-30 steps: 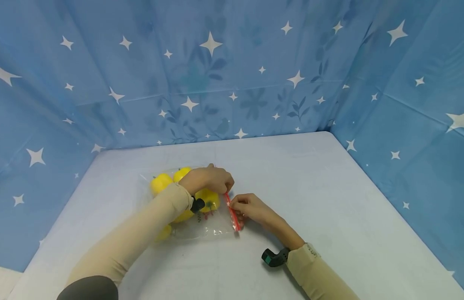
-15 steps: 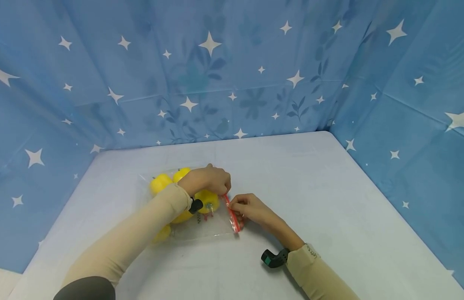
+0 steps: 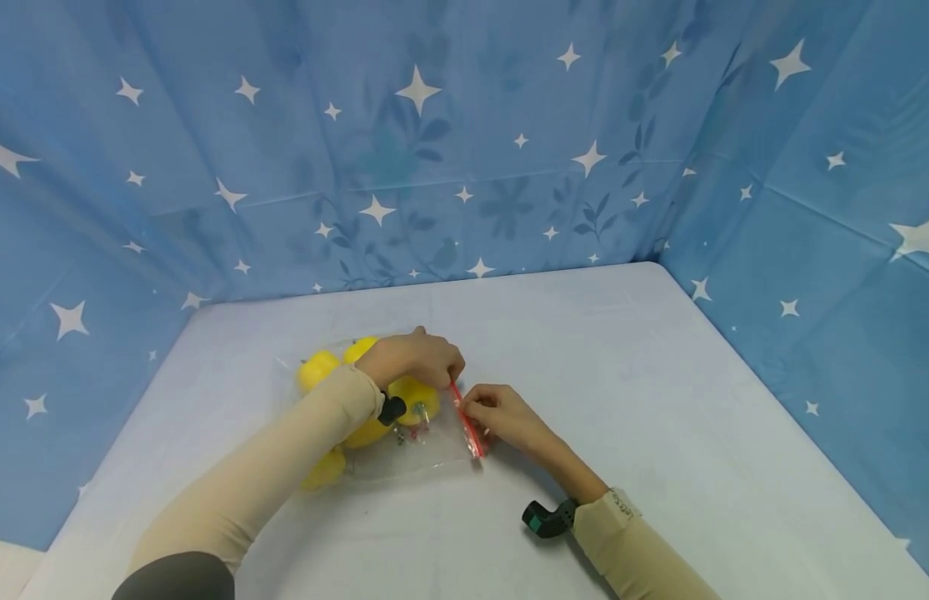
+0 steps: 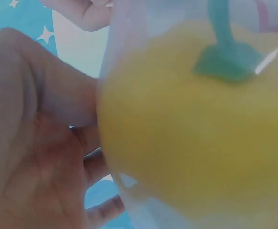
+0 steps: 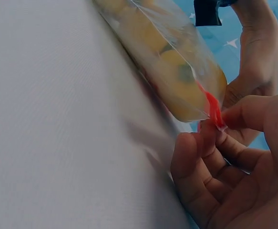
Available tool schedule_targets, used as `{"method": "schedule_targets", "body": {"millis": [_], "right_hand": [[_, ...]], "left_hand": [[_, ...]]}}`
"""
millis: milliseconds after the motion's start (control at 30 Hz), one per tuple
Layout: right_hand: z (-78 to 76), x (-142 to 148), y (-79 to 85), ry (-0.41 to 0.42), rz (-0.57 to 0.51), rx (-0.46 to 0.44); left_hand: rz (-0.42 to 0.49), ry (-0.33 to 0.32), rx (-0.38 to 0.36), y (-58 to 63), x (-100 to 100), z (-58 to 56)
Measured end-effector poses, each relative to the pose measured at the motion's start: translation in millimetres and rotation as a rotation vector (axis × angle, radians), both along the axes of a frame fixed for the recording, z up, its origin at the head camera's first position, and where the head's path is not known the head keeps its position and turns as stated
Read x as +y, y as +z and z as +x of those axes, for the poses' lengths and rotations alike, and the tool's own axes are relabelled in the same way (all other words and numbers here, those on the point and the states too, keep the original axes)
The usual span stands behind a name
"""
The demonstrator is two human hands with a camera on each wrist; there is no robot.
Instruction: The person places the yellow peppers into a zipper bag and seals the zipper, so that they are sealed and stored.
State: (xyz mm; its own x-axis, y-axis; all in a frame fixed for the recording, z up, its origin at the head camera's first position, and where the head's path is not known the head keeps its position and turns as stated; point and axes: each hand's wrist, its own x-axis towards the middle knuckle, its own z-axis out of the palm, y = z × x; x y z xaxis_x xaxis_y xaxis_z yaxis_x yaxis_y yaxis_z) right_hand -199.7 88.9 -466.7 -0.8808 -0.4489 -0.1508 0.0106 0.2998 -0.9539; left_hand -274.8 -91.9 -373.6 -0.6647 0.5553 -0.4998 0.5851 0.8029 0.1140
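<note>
A clear zip bag (image 3: 434,458) lies on the white table with several yellow bell peppers inside. One bell pepper (image 4: 186,124), with a green stem, fills much of the left wrist view behind the plastic. Along the bag's right end runs a red zip strip (image 3: 471,433). My left hand (image 3: 427,360) pinches the strip's far end, its forearm crossing over the bag and covering part of it. Lower on the strip, my right hand (image 3: 505,414) pinches it between thumb and index finger. In the right wrist view, the red strip (image 5: 215,110) meets those fingertips, with the left hand just behind.
The white table (image 3: 621,375) extends around the bag. Blue curtains (image 3: 464,150) with white stars stand at its back and sides. Each wrist wears a black camera, such as the right wrist camera (image 3: 548,518).
Both hands stay almost in place on the red strip. The bag's near right corner has shifted slightly away from me, and the plastic has moved a little around the peppers.
</note>
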Motion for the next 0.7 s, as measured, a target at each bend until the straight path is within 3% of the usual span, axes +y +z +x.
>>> {"method": "schedule_targets", "body": {"millis": [433,700], "right_hand": [[-2.1,-1.5,0.2,-0.115,0.017,0.106],[-3.4,0.2,1.1,-0.072,0.014,0.059]], "left_hand": [[0.063,-0.055,0.162,4.8,5.3,-5.6],[-0.109,-0.071,0.222,6.6,18.6,4.6]]}}
